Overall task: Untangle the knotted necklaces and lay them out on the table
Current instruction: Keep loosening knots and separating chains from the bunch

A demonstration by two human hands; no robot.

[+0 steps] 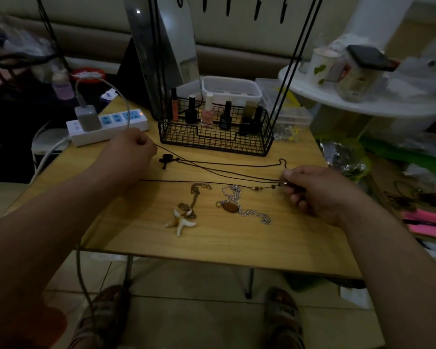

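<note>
A thin dark cord necklace [212, 182] is stretched across the wooden table [212, 243]. My left hand [129, 157] pinches one end of the cord near the power strip. My right hand [312, 190] pinches the other end, by its small beads [262, 188]. A second dark cord with a black pendant [167, 159] lies behind it, running right. In front lie a starfish-and-shell necklace [183, 217] and a silver chain with a brown oval pendant [230, 207].
A black wire basket [215, 137] of nail polish bottles stands at the back of the table. A white power strip [106, 127] with a charger sits at the back left. A mirror stand rises behind. Clutter and pink items [423, 222] lie to the right.
</note>
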